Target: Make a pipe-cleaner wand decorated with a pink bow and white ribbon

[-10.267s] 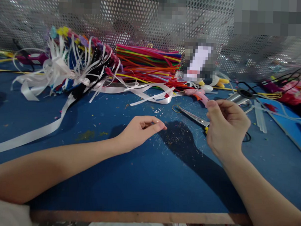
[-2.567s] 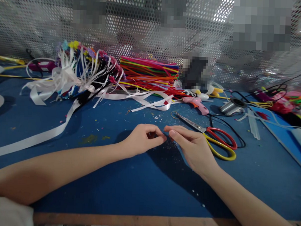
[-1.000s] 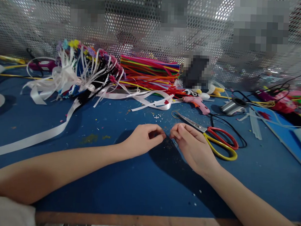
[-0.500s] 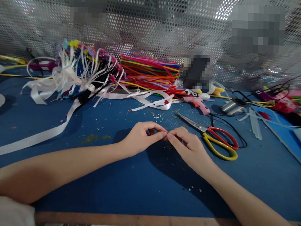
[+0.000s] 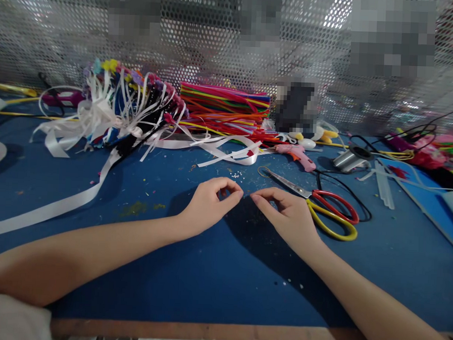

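Over the middle of the blue table (image 5: 193, 283), my left hand (image 5: 212, 204) is pinched, thumb against forefinger; anything between the tips is too small to make out. My right hand (image 5: 288, 212) faces it in a like pinch, a small gap away, and what it holds, if anything, is hidden too. Just beyond the hands lies a scatter of tiny white beads (image 5: 235, 175). Scissors (image 5: 332, 213) with one red and one yellow handle rest beside my right hand, tips pointing away to the left. A few white specks (image 5: 289, 281) lie nearer the front edge.
Multicoloured pipe cleaners (image 5: 224, 108) are piled at the back, with flowered pieces trailing white ribbon (image 5: 102, 113) to their left. A pink glue gun (image 5: 297, 155), a wire spool (image 5: 351, 159) and clear glue sticks (image 5: 385, 185) lie at right. A perforated metal screen (image 5: 201, 45) stands behind.
My fingertips were touching half a second ago and are now apart. The left hand has drawn slightly left and the right hand slightly right. The things on the table look unmoved.
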Available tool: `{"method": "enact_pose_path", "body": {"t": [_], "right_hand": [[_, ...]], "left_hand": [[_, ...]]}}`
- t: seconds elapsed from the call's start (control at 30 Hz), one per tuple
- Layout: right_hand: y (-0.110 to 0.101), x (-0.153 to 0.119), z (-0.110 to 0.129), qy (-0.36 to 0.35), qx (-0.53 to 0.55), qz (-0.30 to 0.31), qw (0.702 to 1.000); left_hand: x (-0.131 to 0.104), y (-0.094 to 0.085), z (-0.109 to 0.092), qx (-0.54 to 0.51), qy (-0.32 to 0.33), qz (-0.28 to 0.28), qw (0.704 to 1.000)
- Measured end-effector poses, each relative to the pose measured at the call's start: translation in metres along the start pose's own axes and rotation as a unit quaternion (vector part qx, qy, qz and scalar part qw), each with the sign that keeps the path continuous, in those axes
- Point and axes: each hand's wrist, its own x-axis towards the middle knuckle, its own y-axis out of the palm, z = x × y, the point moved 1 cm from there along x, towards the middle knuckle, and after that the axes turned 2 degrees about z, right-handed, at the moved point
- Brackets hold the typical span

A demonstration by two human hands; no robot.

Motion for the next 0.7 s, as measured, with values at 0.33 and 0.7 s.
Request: {"method": "enact_pose_path", "body": {"t": [0.33, 0.7], "right_hand": [[0.002, 0.009, -0.017, 0.118, 0.137, -0.004, 0.983], [0.001, 0.01, -0.015, 0.127, 0.172, -0.01, 0.977]], "left_hand": [[0.009, 0.003, 0.02, 0.32, 0.186, 0.035, 0.928], [0.004, 0.003, 0.022, 0.38, 0.228, 0.032, 0.896]]}}
